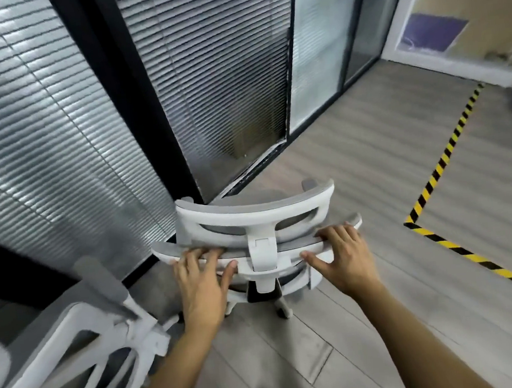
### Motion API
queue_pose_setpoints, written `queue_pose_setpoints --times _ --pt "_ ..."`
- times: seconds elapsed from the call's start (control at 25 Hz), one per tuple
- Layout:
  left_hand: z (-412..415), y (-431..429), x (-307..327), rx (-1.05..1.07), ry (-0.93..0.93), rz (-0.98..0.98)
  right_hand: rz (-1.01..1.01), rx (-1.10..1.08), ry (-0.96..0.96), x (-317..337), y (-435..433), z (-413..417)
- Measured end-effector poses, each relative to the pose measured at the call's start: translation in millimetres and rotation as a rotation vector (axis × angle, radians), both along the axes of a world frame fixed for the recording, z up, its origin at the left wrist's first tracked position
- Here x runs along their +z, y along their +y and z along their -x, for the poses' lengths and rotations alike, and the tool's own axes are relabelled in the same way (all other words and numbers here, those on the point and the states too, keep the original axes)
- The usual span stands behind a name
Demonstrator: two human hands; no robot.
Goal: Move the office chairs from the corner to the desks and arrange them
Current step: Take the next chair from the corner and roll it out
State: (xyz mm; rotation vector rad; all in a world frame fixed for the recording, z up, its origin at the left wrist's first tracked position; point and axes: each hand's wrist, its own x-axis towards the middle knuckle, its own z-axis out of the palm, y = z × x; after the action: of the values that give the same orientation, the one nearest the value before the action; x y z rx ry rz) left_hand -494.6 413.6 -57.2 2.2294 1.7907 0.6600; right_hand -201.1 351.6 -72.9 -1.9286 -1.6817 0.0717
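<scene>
The top rail of the backrest [287, 243] is gripped on both sides, the left hand [200, 282] and the right hand [340, 257] each with fingers curled over the grey mesh edge and thumb pressed to the white frame beneath; the central bracket lies between the two hands; the headrest [250, 208] rises just beyond the grip. The office chair [262, 252] is seen from behind, standing on the floor [371, 167] near its edge along the blinded glass partition [222, 87]; a second chair [75, 342] stands just beside it at lower left; hazard tape [446, 156] is laid across the floor well to the right. The chair is judged stiff in frame and fairly heavy, yet easily rolled on its castors [283, 308]; the rail is likely the firmest hold, the mesh being yielding; no desks are in view.
</scene>
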Motion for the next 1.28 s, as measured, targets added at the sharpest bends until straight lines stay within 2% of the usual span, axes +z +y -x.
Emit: queue_pose_setpoints --times 0.4,0.64,0.96,1.28 --pt "-201 -94 -7 -0.422 -0.007 -0.065 -0.082 -0.413 -0.013 -4 -199 -152" --pt "-350 -161 -6 -0.685 -0.095 -0.086 -0.114 -0.678 -0.039 -10 -324 -246" --pt "-591 -234 -9 -1.041 -0.174 -0.021 -0.216 -1.03 -0.084 -23 -455 -392" --pt "-872 -335 -9 -1.351 -0.194 0.051 -0.132 -1.358 -0.124 -22 -574 -577"
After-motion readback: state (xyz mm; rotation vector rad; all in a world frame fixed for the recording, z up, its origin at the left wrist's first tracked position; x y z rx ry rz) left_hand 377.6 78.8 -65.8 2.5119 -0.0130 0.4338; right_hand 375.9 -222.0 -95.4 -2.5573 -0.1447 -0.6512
